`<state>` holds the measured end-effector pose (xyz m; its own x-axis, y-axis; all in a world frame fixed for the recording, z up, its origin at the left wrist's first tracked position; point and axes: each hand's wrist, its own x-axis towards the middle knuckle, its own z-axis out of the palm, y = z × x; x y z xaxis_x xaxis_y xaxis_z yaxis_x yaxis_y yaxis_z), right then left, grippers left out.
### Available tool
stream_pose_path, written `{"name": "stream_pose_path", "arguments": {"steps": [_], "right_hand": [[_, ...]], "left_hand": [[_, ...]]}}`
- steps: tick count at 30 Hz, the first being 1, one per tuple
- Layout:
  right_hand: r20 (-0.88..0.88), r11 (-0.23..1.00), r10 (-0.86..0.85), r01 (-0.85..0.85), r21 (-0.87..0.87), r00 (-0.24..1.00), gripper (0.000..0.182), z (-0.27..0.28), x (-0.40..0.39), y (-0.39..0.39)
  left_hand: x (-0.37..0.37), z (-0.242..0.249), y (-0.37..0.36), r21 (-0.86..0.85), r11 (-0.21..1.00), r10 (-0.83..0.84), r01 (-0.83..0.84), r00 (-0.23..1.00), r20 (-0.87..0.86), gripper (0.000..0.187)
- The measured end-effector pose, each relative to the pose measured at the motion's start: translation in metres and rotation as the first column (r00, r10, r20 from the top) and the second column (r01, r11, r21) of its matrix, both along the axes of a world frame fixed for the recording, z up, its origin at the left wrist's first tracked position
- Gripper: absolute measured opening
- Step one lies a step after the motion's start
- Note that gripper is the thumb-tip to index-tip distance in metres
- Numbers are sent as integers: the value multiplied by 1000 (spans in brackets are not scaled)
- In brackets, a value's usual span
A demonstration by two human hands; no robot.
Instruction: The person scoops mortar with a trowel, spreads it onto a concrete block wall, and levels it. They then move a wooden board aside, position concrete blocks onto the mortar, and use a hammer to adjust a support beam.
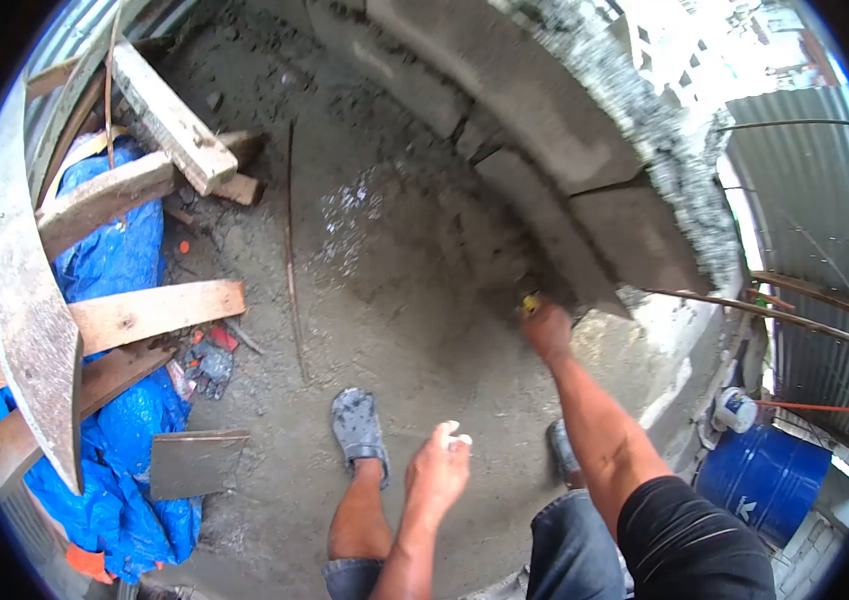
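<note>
Beside the base of the block wall (595, 215), the right hand (548, 328) is closed around a small tool with a yellow part (531, 303), held low at the wet grey floor (385, 330); the tool's far end is too blurred to identify. The left hand (437, 475) is half open above the floor, fingers bent, with white at the fingertips; whether that is residue or a held item cannot be told. A thin rod (292, 250) lies to its upper left.

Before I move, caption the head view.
Right hand gripping a tool low over wet grey floor, beside a block wall.
</note>
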<state>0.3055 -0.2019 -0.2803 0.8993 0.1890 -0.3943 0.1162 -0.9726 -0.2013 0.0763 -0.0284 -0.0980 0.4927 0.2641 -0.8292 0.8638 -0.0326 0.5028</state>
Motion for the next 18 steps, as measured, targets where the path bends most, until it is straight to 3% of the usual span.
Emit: {"name": "stream_pose_path", "arguments": {"steps": [3,5,7,9,11,13,15,17,18], "right_hand": [[-65,998,-46,43,-43,997,35,100,-14,4],[-165,995,22,-38,-92,986,37,184,-17,-1],[-309,991,21,-60,-119,951,38,277,-20,-2],[-359,1000,-8,1,-21,933,38,374,-22,-1],[-397,994,-96,63,-95,913,37,445,-25,-9],[-409,955,-289,290,-61,865,33,532,-17,17],[-405,887,-454,448,-115,794,29,570,4,22],[-285,893,-431,450,3,856,29,578,42,19],[-249,911,-397,412,8,883,27,576,72,17]], "left_hand": [[-29,-22,1,90,996,26,-27,1000,16,38],[-60,-9,5,185,979,-84,82,996,7,39],[-69,52,32,79,983,-153,164,980,-123,41],[-84,110,58,158,968,-177,197,975,-131,52],[-101,177,80,239,932,-236,272,957,-166,60],[-116,206,92,316,886,-285,340,936,-207,69],[-137,206,94,162,936,-246,314,908,-340,83],[-141,188,90,174,959,-164,224,939,-302,85],[-128,188,89,145,959,-173,242,910,-378,84]]}}
